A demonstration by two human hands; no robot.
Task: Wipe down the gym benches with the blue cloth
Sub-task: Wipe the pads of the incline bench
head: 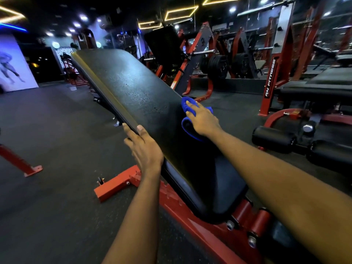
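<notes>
Blue cloth [187, 128] lies bunched on the right edge of the black backrest pad [131, 86], about halfway up its slope. The right hand [202, 121] presses it flat there, fingers stretched out straight over the fabric with blue folds showing beyond the fingertips and under the wrist. The left hand [145, 147] grips the pad's opposite, left edge lower down, thumb on the face and fingers wrapped behind.

The backrest pad is tilted up and away. Its textured surface has a dull sheen, with small dark specks just left of the cloth. Below it sits the seat pad [225, 191], carried on a red steel frame [118, 182] that rests on dark speckled rubber flooring [57, 130].

Right of the backrest pad stand another black bench [314, 92], two roller pads [274, 139] and a red upright [269, 80] lettered "RN FITNESS". Behind the backrest pad are stacked weight plates [218, 66] and more red machines. Far to its left hangs a lit wall poster [11, 63]. Above it, yellow strip lights [181, 13] cross a dark ceiling.
</notes>
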